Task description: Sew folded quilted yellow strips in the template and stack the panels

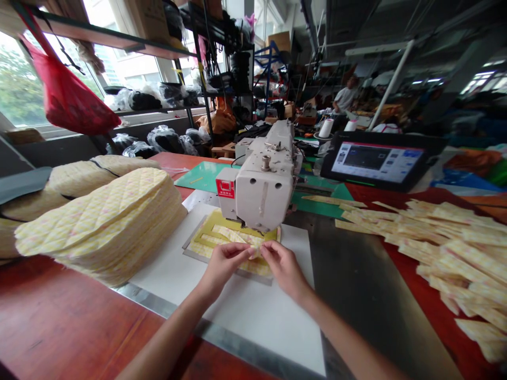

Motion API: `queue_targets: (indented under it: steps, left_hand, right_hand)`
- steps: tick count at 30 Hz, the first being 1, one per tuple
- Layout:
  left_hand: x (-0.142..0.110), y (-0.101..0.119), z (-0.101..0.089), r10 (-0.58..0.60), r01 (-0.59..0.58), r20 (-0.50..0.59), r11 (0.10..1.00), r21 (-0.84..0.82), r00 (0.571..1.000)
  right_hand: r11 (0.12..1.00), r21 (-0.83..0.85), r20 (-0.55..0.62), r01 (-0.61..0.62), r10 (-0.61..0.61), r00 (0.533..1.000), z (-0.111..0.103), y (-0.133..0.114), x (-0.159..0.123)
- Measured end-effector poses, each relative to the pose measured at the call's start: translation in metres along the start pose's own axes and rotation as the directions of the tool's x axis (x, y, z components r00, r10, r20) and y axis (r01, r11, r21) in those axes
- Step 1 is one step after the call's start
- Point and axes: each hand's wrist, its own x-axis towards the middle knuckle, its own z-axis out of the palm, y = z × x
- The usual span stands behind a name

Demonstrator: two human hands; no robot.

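Both hands meet in front of the head of a white sewing machine [263,182]. My left hand [229,264] pinches one end of a pale yellow fabric strip [255,252] between thumb and fingers. Close beside it, my right hand [282,264] pinches the same strip. Under the hands lies a quilted yellow fabric piece [257,265], set in a clamp frame with a yellow slotted template [204,238] over it. The frame rests on a white sheet [293,311]. My fingertips partly hide the strip.
A tall stack of quilted fabric pieces [106,216] stands at the left. Many loose fabric strips [455,243] are heaped on the red table at the right. A lit control screen [372,161] stands behind them. A person [345,97] is in the far background.
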Motion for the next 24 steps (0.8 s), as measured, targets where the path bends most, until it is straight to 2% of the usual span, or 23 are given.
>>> queue_targets:
  steps: [2,4,6,7,9,11,12,14,16,17,19,24]
  left_hand:
    - [0.001,-0.003,0.001,0.003,-0.003,-0.004,1.0,-0.004,1.0]
    - [0.003,-0.008,0.003,0.073,-0.072,-0.027,0.997,0.037,0.997]
    - [0.006,-0.013,0.007,0.229,-0.22,-0.047,0.964,0.152,0.972]
    - [0.007,-0.015,0.009,0.332,-0.315,-0.037,0.92,0.235,0.943]
    - [0.01,-0.019,0.013,0.53,-0.501,0.051,0.76,0.413,0.846]
    - [0.013,-0.022,0.017,0.663,-0.656,0.222,0.525,0.543,0.715]
    - [0.014,-0.023,0.019,0.689,-0.716,0.332,0.392,0.578,0.644]
    - [0.016,-0.024,0.022,0.655,-0.796,0.556,0.119,0.593,0.512]
    - [0.018,-0.021,0.025,0.552,-0.825,0.718,-0.091,0.558,0.425]
    - [0.019,-0.019,0.025,0.508,-0.824,0.76,-0.158,0.545,0.405]
    - [0.023,-0.012,0.022,0.454,-0.804,0.795,-0.241,0.544,0.402]
    - [0.038,-0.001,-0.001,0.363,-0.724,0.805,-0.365,0.586,0.468]
  right_hand:
    - [1.0,-0.01,-0.021,0.006,-0.007,1.0,0.0,0.001,0.0]
    - [1.0,-0.011,-0.015,0.007,-0.007,1.0,-0.003,0.001,0.001]
    - [1.0,-0.007,-0.004,0.004,-0.004,1.0,-0.009,0.003,0.003]
    - [1.0,-0.011,-0.006,0.007,-0.007,1.0,-0.012,0.004,0.004]
    - [0.999,-0.03,-0.039,0.026,-0.027,0.999,-0.021,0.007,0.007]
    - [0.996,-0.067,-0.101,0.066,-0.073,0.992,-0.03,0.01,0.009]
    - [0.992,-0.087,-0.137,0.088,-0.099,0.986,-0.034,0.011,0.01]
    - [0.986,-0.119,-0.207,0.115,-0.138,0.969,-0.04,0.012,0.012]
    - [0.985,-0.131,-0.265,0.116,-0.147,0.953,-0.043,0.013,0.012]
    - [0.985,-0.131,-0.289,0.111,-0.145,0.946,-0.044,0.013,0.012]
    - [0.985,-0.133,-0.319,0.106,-0.144,0.937,-0.044,0.014,0.011]
    - [0.985,-0.133,-0.33,0.112,-0.151,0.932,-0.042,0.015,0.012]
